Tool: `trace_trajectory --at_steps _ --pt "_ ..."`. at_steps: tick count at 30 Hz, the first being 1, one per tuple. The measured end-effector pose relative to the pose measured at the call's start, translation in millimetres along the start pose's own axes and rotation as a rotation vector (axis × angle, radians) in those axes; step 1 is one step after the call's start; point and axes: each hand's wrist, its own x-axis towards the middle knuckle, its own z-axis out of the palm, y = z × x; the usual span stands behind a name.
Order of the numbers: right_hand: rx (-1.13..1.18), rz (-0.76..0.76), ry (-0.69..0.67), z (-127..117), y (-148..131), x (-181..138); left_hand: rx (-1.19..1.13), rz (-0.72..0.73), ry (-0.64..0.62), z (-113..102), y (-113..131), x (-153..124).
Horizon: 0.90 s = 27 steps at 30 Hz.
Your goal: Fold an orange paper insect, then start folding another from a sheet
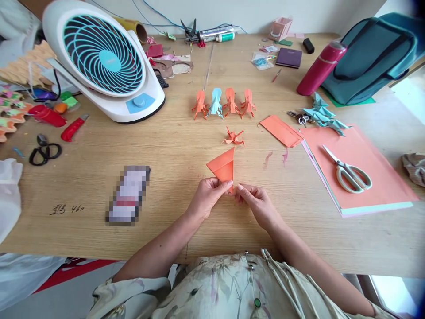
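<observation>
Beside handwritten "460" (77,208) on the table (172,146), both hands' fingers (226,186) pinch folded orange paper (223,166).

Light: bright, even daylight, soft faint shadows.
Edges: wide-angle bending, dark corner at right.
Blur: pixelated patch (128,193) on table (99,212).

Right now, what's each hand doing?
Left hand: pinching the orange paper.
Right hand: pinching the same paper's bottom tip.

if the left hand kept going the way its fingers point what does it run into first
Most likely the right hand: the left hand points right, across the lower tip of the orange folded paper that both pinch. Depth is hard to judge.
</observation>
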Motion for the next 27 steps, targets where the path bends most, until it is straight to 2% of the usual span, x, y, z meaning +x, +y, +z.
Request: trace_trajectory --at_steps 13,27 --pt "0.007 0.035 -0.033 -1.0 2.4 0.8 -0.012 -0.019 -0.048 0.9 -0.6 -0.6" --pt "0.067 0.079 0.016 4.2 -3.9 1.2 -0.002 -0.012 -0.040 1.2 -0.8 -1.4"
